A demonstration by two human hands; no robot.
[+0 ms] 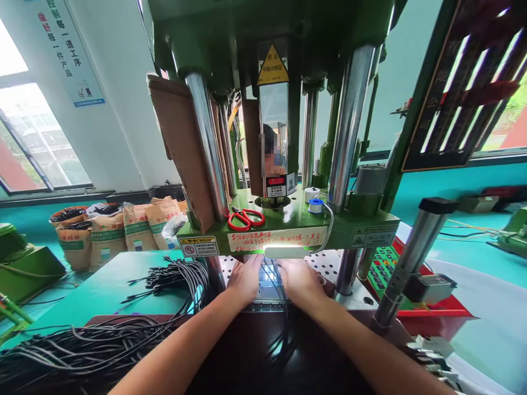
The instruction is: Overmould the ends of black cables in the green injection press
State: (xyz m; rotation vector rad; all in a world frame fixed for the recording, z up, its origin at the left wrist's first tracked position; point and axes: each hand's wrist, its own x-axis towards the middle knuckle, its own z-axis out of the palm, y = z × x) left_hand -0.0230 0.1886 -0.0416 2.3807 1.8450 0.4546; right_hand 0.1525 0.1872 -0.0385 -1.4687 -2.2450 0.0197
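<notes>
Open paper sacks [106, 233] at left contain dark material [107, 209]. Left hand [242, 282] and right hand [301, 282] flank black cables [278, 282] at the press [288, 216]; fingertips obscured, either grip's closure cannot be determined.

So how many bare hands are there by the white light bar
2: the left hand just left of the black cables, the right hand just right of them. No others show.

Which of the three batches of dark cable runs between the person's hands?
The slim centre bundle, running between left hand and right hand. The fanned batch and larger foreground pile both lie left of the left hand.
</notes>
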